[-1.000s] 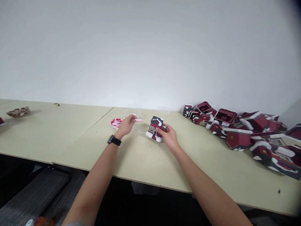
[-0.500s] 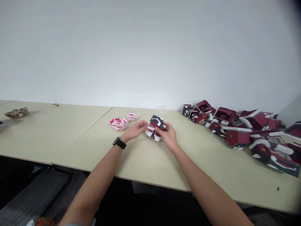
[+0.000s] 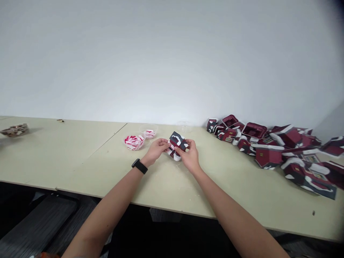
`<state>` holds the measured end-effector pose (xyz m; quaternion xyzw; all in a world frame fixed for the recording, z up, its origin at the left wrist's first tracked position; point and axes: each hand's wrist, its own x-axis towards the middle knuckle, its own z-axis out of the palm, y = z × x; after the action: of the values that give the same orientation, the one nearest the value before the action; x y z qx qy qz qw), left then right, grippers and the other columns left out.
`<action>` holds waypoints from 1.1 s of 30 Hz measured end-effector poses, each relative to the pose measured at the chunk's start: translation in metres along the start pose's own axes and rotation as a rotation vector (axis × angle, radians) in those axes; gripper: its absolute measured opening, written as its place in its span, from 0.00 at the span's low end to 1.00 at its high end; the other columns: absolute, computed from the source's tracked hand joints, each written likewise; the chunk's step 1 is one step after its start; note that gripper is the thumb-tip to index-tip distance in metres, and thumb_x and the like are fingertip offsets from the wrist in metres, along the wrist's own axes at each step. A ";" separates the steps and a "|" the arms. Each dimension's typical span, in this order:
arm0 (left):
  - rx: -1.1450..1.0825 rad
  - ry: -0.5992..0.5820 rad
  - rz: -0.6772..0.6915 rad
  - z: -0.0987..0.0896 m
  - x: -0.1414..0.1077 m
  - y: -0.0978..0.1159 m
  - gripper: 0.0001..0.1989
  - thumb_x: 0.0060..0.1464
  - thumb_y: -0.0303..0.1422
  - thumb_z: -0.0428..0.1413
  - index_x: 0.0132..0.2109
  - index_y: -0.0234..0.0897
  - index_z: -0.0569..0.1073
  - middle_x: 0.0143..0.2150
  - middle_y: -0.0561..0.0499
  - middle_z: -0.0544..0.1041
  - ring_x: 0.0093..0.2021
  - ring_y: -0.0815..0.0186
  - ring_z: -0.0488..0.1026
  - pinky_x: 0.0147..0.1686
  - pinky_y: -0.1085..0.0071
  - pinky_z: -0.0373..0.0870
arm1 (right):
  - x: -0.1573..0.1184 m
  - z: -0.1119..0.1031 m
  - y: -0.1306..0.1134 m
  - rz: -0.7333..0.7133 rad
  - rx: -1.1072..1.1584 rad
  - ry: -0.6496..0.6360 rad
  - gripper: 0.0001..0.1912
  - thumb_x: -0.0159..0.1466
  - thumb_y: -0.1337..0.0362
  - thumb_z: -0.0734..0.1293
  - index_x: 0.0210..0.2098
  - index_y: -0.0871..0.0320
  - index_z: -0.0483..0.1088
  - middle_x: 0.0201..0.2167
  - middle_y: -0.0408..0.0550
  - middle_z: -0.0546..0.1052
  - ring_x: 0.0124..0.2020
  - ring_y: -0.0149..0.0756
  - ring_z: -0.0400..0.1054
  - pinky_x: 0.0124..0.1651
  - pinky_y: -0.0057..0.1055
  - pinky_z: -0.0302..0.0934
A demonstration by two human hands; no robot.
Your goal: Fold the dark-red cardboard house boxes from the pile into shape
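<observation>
A small dark-red house with a dark roof and white patches (image 3: 178,141) is held above the table by my right hand (image 3: 191,154), whose fingers wrap its right side and thumb lies on its front. My left hand (image 3: 156,150), below a black wristwatch, pinches a small red-and-white striped piece (image 3: 172,146) against the front of the house. Its fingertips partly cover that piece. To the left stand two clear bowls of red-and-white striped pieces, a nearer one (image 3: 133,142) and a smaller-looking one (image 3: 149,133) behind it.
Several similar dark-red houses (image 3: 268,156) lie piled on the right of the table (image 3: 107,172). A clear lid or dish (image 3: 184,126) rests near the wall. At the far left is a container of brownish pieces (image 3: 15,130). Dark chairs stand below the front edge.
The house has tilted, its roof now turned more toward the camera. My left fingers have closed in on its front with the striped piece. The whole view has shifted slightly.
</observation>
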<state>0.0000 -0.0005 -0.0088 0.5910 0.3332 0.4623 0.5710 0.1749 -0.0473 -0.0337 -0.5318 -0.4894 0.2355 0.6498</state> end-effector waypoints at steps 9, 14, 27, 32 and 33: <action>-0.203 -0.015 -0.106 0.001 0.000 -0.003 0.16 0.49 0.35 0.72 0.40 0.31 0.78 0.38 0.47 0.81 0.37 0.69 0.77 0.48 0.68 0.73 | 0.000 0.002 0.003 -0.024 0.092 -0.051 0.30 0.53 0.50 0.77 0.48 0.52 0.63 0.50 0.50 0.77 0.47 0.43 0.74 0.51 0.39 0.69; -0.269 -0.024 -0.128 0.001 -0.001 -0.004 0.12 0.51 0.32 0.71 0.39 0.31 0.79 0.42 0.45 0.82 0.43 0.66 0.79 0.57 0.65 0.74 | 0.000 0.002 0.003 -0.017 0.131 -0.077 0.31 0.52 0.49 0.77 0.48 0.51 0.62 0.48 0.49 0.76 0.45 0.42 0.74 0.50 0.39 0.70; -0.291 -0.012 -0.141 0.001 0.000 -0.008 0.10 0.51 0.31 0.72 0.37 0.31 0.80 0.41 0.46 0.82 0.44 0.67 0.79 0.59 0.64 0.74 | 0.002 0.001 0.005 -0.043 0.142 -0.113 0.32 0.50 0.51 0.78 0.48 0.51 0.61 0.48 0.48 0.74 0.46 0.41 0.72 0.51 0.38 0.68; -0.311 0.029 -0.143 0.002 0.002 -0.011 0.10 0.50 0.30 0.72 0.35 0.31 0.79 0.39 0.47 0.81 0.43 0.67 0.78 0.60 0.63 0.73 | 0.002 0.001 0.008 -0.075 0.114 -0.133 0.33 0.50 0.54 0.79 0.49 0.51 0.61 0.48 0.47 0.74 0.47 0.42 0.72 0.53 0.39 0.67; -0.313 0.035 -0.140 0.002 0.002 -0.012 0.10 0.50 0.30 0.72 0.35 0.32 0.79 0.39 0.47 0.81 0.43 0.67 0.78 0.60 0.63 0.73 | 0.001 0.001 0.008 -0.080 0.113 -0.137 0.34 0.50 0.54 0.79 0.50 0.51 0.61 0.48 0.47 0.74 0.47 0.42 0.72 0.53 0.39 0.67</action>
<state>0.0040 0.0023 -0.0204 0.4621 0.3076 0.4776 0.6810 0.1765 -0.0433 -0.0407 -0.4569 -0.5395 0.2722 0.6527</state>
